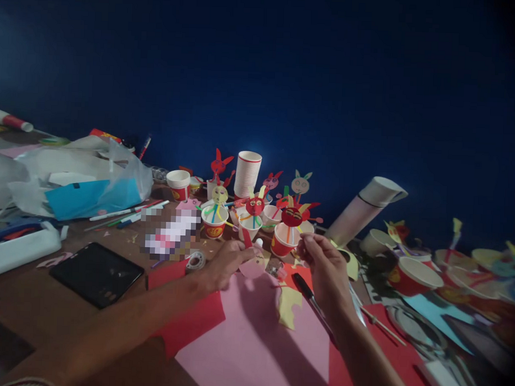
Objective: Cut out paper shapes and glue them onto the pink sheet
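My left hand (232, 264) reaches over the pink sheet (252, 333), its fingers closed at the edge of a round pink paper cutout (253, 267). A red paper strip (246, 239) stands up just beyond those fingertips. My right hand (327, 266) is raised, thumb and fingers pinched together beside a red-and-white paper cup (283, 244). Whatever small thing may be in that pinch is hidden. A dark red paper face (291, 217) rises from this cup. Below the right hand lie a black pen (304, 286) and a cut yellow paper scrap (289, 308).
Behind stand several cups with paper animal faces and a tall cup stack (247, 173). A tape roll (195, 261) and black tablet (97, 273) lie left, near a plastic bag (131, 174). At right are a tilted white flask (364, 211) and more cups (415, 275).
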The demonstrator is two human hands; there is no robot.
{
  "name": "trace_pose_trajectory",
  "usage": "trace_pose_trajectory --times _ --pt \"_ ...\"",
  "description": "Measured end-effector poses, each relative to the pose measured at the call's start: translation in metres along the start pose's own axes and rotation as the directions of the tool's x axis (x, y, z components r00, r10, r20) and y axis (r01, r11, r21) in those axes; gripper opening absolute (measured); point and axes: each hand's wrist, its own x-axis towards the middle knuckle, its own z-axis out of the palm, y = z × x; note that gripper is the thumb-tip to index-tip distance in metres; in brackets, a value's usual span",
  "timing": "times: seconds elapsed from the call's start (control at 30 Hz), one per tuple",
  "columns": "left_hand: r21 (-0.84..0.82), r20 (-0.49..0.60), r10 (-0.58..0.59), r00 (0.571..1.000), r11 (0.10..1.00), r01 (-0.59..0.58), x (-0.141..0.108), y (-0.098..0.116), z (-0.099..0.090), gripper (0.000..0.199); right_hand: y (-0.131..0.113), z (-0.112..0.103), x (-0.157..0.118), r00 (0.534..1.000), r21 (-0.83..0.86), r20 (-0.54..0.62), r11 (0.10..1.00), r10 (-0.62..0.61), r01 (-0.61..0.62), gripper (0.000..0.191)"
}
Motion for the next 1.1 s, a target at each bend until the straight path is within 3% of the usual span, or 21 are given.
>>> trace_pose_trajectory --times 0.13,0.3,0.4,0.53,0.7,0.8,0.97,1.1 --pt "0.117 0.048 -0.016 0.999 0.993 0.011 -0.005 -0.012 -0.006 0.027 -0.007 -0.017 -0.005 0.995 -0.172 0.100 0.985 0.028 -0.010 0.020" --pt "0.286 0.095 -0.058 0.994 0.958 0.028 -0.008 -0.020 -0.013 0.022 0.018 -0.036 -0.030 0.971 -0.476 0.207 0.880 0.121 -0.008 0.027" --pt "0.375 0.087 -0.063 0.994 0.927 0.026 -0.011 -0.021 -0.017 0.024 0.038 -0.047 -0.040 0.973 -0.666 0.197 0.744 0.120 0.043 0.021" --pt "0.449 0.114 -0.038 0.993 0.893 -0.018 -0.012 -0.017 -0.023 0.025 0.047 -0.053 -0.045 0.975 -0.860 0.214 0.484 0.050 0.164 0.015" --pt "0.470 0.158 -0.026 0.987 0.881 -0.052 -0.009 -0.018 -0.031 0.021 0.047 -0.044 -0.048 0.946 -0.932 0.324 0.179 0.022 0.315 0.023" --pt "0.470 0.179 -0.014 0.984 0.880 -0.073 -0.008 -0.023 -0.033 0.023 0.051 -0.042 -0.050 0.928 -0.927 0.371 0.064 0.027 0.369 0.021" --pt "0.487 0.195 0.067 0.979 0.859 -0.156 -0.009 -0.030 -0.034 0.046 0.058 -0.045 -0.050 0.908 -0.908 0.418 -0.009 0.036 0.418 0.018" --pt "0.647 0.158 0.150 0.976 0.731 -0.217 -0.013 -0.031 -0.035 0.050 0.060 -0.046 -0.048 0.913 -0.913 0.407 -0.030 0.018 0.407 0.016"
